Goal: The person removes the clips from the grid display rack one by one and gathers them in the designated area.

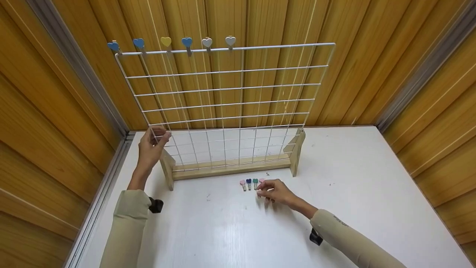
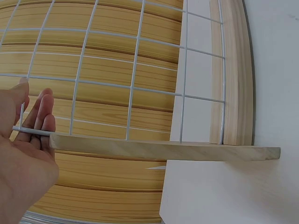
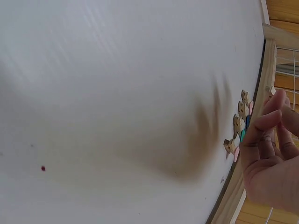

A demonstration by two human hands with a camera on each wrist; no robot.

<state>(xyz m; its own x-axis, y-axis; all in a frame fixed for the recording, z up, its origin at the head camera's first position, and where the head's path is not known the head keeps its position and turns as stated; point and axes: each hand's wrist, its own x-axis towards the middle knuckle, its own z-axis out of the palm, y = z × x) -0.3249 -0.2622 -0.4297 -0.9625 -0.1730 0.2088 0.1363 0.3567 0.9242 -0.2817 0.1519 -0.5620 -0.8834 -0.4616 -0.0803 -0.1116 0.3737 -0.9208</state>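
Rising from the white table (image 1: 208, 230), the wire grid (image 1: 241, 70) is gripped at its eight o'clock by the person's left hand (image 1: 150, 147), fingers wrapped about the edge. The right hand (image 1: 277, 191), at the grid's five o'clock, pinches a small clip (image 3: 270, 90) at its fingertips, just beside four loose heart clips (image 1: 249, 182); six more heart clips (image 1: 187, 42) line the grid's top from ten to twelve o'clock.

No readable text or numbers.
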